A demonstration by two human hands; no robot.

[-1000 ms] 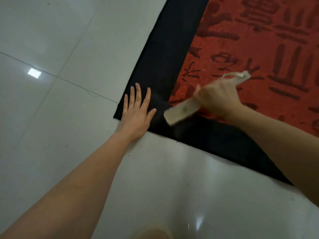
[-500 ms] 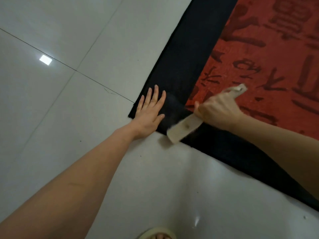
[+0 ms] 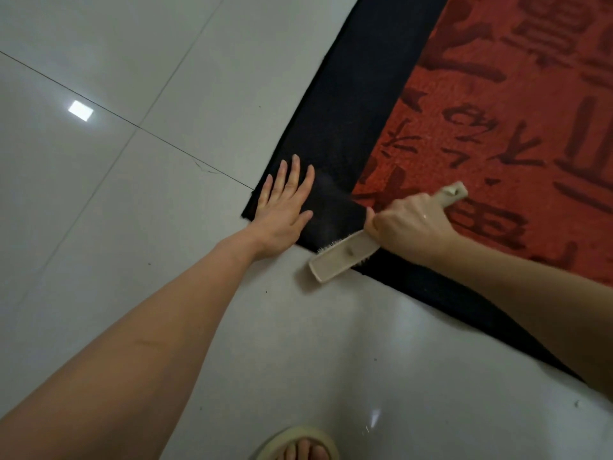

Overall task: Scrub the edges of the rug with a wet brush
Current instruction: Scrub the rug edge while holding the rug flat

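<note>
A red rug (image 3: 497,104) with dark characters and a wide black border lies on the white tiled floor. My left hand (image 3: 283,212) lies flat, fingers straight, on the rug's near corner. My right hand (image 3: 406,224) grips the handle of a cream scrubbing brush (image 3: 341,258). The brush head lies bristles down across the black border's near edge, its tip over the floor tile. The handle's end sticks out past my fist over the red part.
Glossy white floor tiles (image 3: 116,194) spread to the left and in front of the rug. My foot in a pale sandal (image 3: 298,448) shows at the bottom edge. A ceiling light reflects on the tile at the left.
The brush head has slid from the black border toward the rug's near edge and partly onto the tile. My left hand has stayed flat on the corner.
</note>
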